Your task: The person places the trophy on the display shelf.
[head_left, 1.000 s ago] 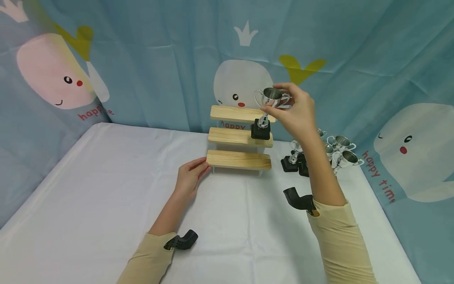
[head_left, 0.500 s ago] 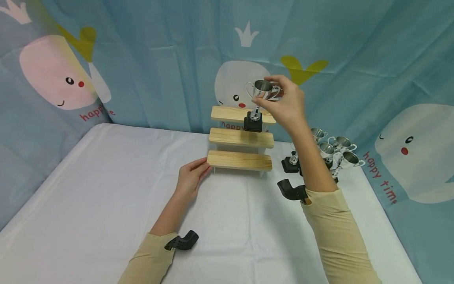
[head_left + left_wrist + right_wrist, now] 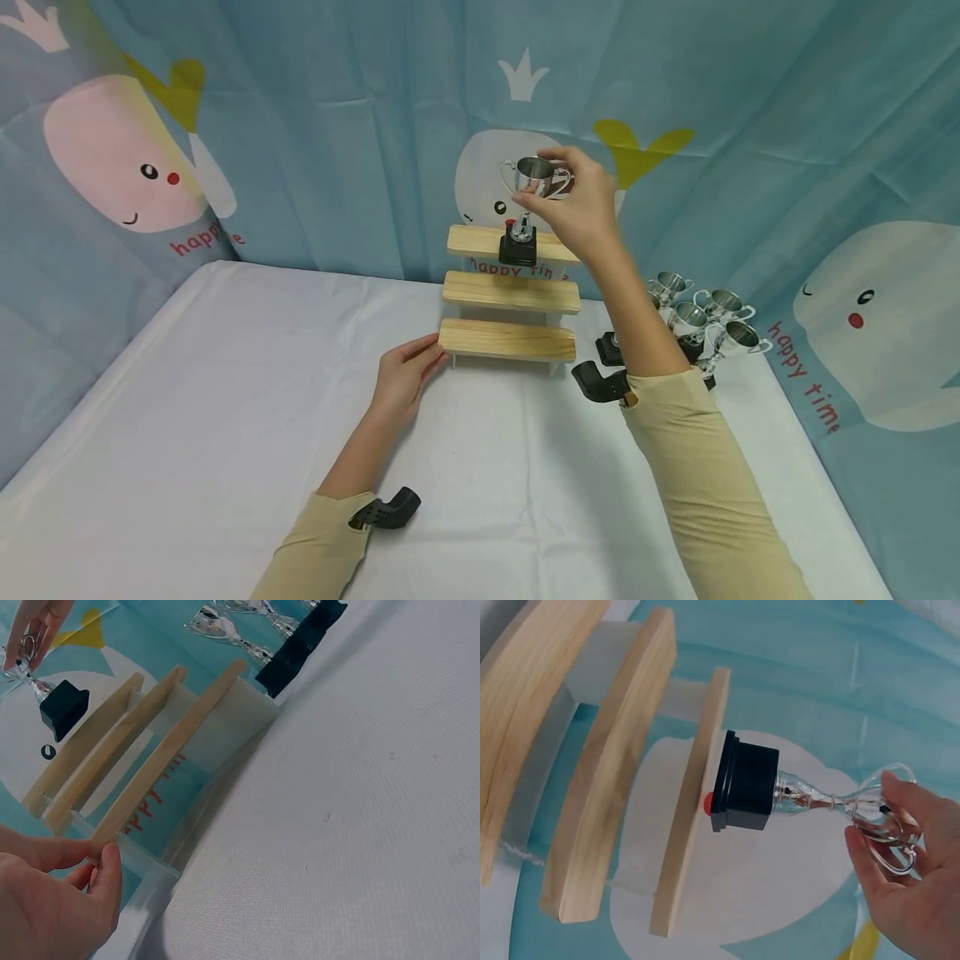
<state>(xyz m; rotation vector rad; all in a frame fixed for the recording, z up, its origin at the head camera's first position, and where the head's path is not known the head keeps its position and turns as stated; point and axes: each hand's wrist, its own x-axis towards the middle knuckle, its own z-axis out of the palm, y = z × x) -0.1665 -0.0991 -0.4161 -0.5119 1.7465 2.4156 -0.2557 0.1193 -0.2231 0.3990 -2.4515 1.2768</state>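
A small silver trophy cup (image 3: 534,177) with two handles and a black square base is held upright by my right hand (image 3: 581,200), thumb and fingers pinching its bowl. In the right wrist view the trophy's base (image 3: 750,784) is close over the top board of a three-tier wooden display stand (image 3: 690,825). My left hand (image 3: 401,375) pinches the left end of the stand's lowest board (image 3: 506,340); in the left wrist view thumb and fingers (image 3: 109,877) close on that board's end. The stand's boards bear nothing else.
Several more silver trophies (image 3: 738,335) with black bases stand on the white-covered table (image 3: 225,433) right of the stand, partly hidden behind my right forearm. A blue curtain (image 3: 337,150) with whale prints hangs right behind the stand.
My right hand has carried the trophy left and upward, from before the middle board to the top board. The left hand has stayed at the lowest board's end.
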